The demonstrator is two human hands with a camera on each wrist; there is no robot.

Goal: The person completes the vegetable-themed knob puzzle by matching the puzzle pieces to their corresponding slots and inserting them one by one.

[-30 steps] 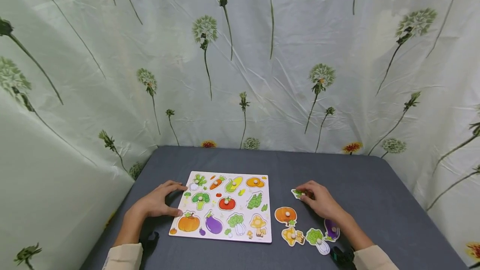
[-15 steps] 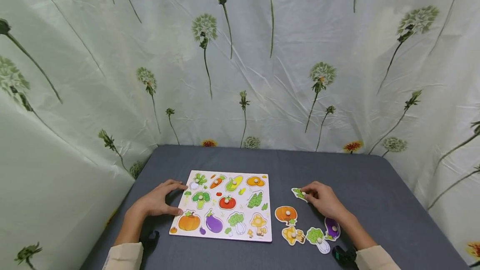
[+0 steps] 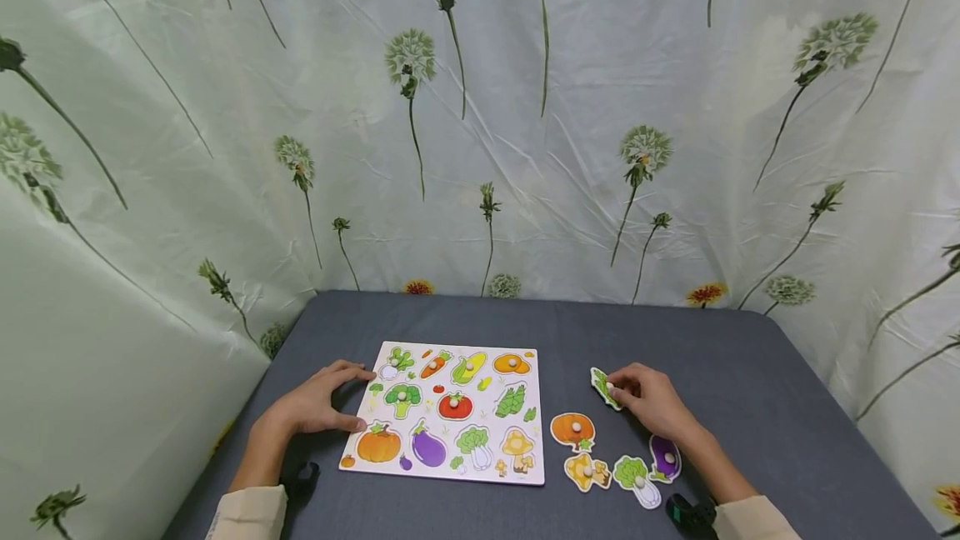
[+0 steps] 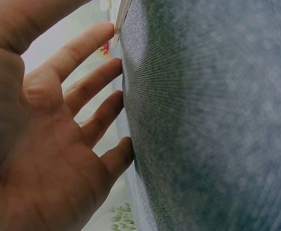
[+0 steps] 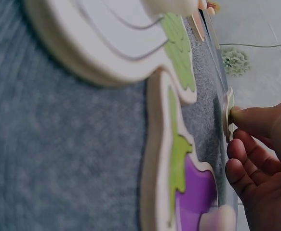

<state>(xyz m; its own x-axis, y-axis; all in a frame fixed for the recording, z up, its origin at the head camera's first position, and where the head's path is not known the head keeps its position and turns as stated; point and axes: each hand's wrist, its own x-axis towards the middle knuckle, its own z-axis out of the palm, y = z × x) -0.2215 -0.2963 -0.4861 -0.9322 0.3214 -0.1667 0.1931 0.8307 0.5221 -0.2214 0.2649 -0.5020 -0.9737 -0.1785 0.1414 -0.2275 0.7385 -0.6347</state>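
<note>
My left hand rests at the left edge of the white vegetable puzzle board, thumb and forefinger spread along that edge. In the left wrist view the fingers are straight and slightly apart. To the right of the board, my right hand pinches a green leafy puzzle piece by its knob. The same piece shows edge-on in the right wrist view, thumb against it. On the board, the pea-pod picture and the bottom-row pictures show no knobs.
Loose knobbed pieces lie right of the board: a pumpkin, mushrooms, a bok choy and an eggplant. The bok choy and eggplant lie against each other. The dark grey table meets a flowered curtain behind.
My right hand has drawn slightly right with the green piece and turned it, so it stands more steeply. My left hand and the board have stayed put.
</note>
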